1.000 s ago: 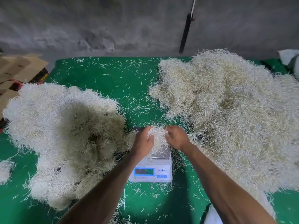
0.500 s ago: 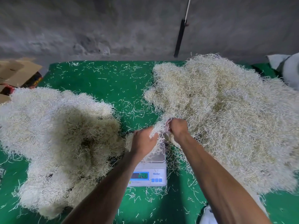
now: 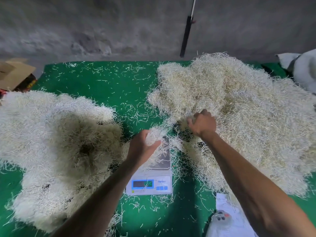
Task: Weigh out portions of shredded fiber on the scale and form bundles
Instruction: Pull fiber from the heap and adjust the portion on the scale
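Observation:
A small white digital scale [image 3: 150, 184] sits on the green cloth [image 3: 106, 86] in front of me, its steel pan [image 3: 164, 159] strewn with loose strands. My left hand [image 3: 142, 147] holds a clump of pale shredded fiber [image 3: 156, 135] just above the pan's far left corner. My right hand [image 3: 202, 124] is off to the right of the scale, fingers curled into the near edge of the big right fiber pile [image 3: 239, 117], gripping a tuft there. A second big fiber pile [image 3: 56, 147] lies left of the scale.
Loose strands litter the cloth between the piles. A cardboard box [image 3: 15, 74] stands at the far left, a white sack [image 3: 302, 69] at the far right, a white bag with a small device [image 3: 222, 218] at bottom right. A dark rod [image 3: 186, 35] leans on the grey wall.
My right hand has left the clump and moved right into the right pile. My left hand stays over the scale, holding the clump alone.

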`<state>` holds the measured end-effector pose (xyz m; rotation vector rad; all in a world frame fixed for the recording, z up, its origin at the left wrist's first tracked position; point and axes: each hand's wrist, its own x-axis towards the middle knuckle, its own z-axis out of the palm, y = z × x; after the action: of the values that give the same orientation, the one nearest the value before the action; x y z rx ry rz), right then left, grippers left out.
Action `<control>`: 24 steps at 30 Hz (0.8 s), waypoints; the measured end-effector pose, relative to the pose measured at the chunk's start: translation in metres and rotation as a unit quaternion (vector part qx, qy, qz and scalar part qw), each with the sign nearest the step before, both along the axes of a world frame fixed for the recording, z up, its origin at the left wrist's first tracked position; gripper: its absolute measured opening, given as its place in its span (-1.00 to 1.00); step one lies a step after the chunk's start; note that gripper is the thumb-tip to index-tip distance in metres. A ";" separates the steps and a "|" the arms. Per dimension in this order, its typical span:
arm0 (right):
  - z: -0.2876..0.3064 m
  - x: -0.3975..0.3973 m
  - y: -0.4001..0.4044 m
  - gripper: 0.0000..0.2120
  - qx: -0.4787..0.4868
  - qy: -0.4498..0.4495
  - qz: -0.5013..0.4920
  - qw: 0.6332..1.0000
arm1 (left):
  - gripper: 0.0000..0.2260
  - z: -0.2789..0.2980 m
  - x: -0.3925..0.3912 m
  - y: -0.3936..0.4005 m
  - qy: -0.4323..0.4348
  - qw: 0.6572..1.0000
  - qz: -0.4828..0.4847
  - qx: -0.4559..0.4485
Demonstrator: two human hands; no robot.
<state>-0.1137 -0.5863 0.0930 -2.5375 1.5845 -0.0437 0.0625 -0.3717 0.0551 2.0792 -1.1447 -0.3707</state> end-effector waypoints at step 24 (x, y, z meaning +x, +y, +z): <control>-0.171 -0.081 0.326 -0.40 0.090 -0.051 0.034 0.994 | -0.07 -0.122 -0.074 0.240 0.028 0.976 0.015 0.216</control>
<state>-0.1946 -0.2605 -0.0776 -2.4066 1.3972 -0.0220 -0.0112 -0.1316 -0.0671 2.4366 -1.0675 -0.7131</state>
